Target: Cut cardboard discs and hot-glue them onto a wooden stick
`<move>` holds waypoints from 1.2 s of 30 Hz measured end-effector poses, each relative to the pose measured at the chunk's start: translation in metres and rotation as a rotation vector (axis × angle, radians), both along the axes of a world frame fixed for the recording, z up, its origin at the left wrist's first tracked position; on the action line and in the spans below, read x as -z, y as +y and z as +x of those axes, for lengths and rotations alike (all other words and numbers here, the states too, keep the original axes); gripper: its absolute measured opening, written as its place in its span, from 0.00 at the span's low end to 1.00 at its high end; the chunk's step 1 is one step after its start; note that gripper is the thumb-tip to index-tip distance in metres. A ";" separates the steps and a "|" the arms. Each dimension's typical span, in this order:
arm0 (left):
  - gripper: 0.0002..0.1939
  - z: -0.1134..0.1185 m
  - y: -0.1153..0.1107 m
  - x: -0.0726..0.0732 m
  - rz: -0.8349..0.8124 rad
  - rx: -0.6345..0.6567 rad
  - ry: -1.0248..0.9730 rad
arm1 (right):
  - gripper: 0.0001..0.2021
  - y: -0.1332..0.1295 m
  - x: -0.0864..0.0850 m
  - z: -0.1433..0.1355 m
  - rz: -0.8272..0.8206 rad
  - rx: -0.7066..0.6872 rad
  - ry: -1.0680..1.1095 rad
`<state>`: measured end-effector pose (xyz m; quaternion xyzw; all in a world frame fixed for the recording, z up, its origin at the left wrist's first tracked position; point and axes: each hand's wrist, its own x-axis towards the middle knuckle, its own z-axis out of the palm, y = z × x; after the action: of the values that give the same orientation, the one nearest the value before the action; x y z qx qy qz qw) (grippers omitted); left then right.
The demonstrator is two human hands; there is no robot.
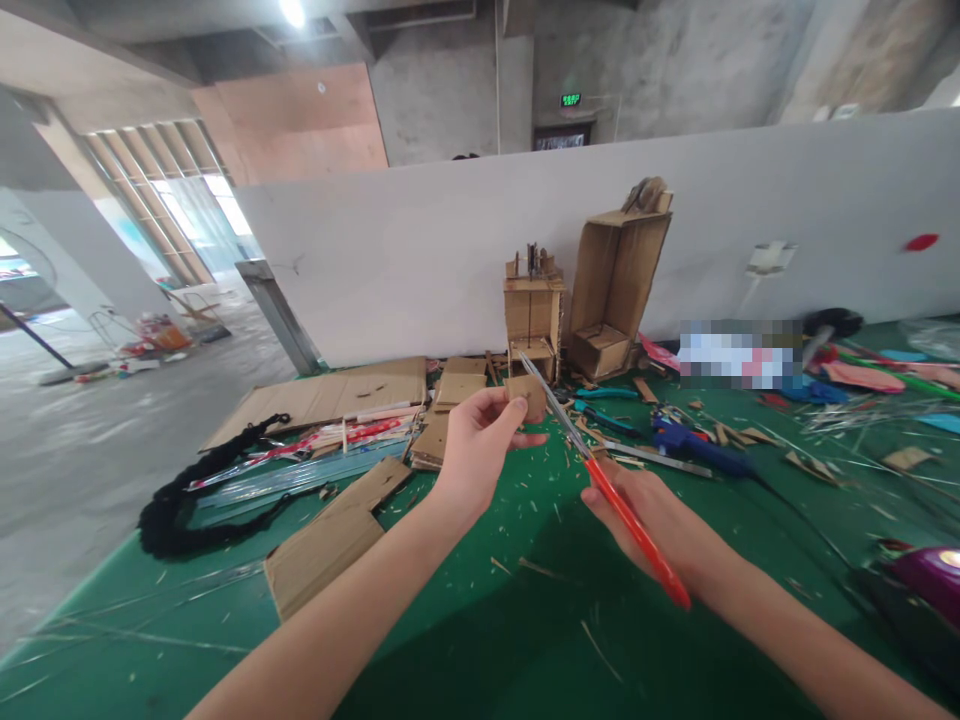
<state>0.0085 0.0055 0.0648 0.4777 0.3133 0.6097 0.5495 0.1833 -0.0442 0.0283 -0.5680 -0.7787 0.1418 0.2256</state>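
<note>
Cardboard piece (535, 399) pinched in left hand (480, 437), right hand (660, 508) closed round red-handled scissors (613, 500), its grip partly hidden

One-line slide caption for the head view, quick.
Left hand holding a small tan cardboard piece, right hand gripping red-handled metal scissors above a green tabletop.

one view only, from your head, facing forward and down, your left hand (484, 435) and right hand (637, 510) near centre, green table (480, 610) below, white partition (420, 270) farther ahead
</note>
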 end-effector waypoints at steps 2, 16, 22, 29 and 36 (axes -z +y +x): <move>0.09 0.000 0.000 0.001 -0.001 0.009 0.004 | 0.17 0.000 0.003 -0.002 0.032 0.035 0.004; 0.10 -0.005 0.005 -0.007 0.020 0.001 -0.037 | 0.18 0.001 0.008 0.013 0.042 -0.135 0.219; 0.10 -0.003 0.004 -0.002 0.011 0.053 -0.083 | 0.19 0.002 0.009 0.012 0.000 -0.123 0.196; 0.10 -0.002 0.003 0.000 0.008 0.078 -0.093 | 0.20 0.001 0.008 0.014 -0.004 -0.139 0.193; 0.10 0.001 0.002 0.002 0.017 0.040 -0.075 | 0.21 -0.003 0.003 0.014 -0.033 -0.140 0.191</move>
<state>0.0096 0.0080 0.0633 0.4653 0.2775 0.6187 0.5690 0.1973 -0.0470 0.0253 -0.4996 -0.7891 0.2234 0.2789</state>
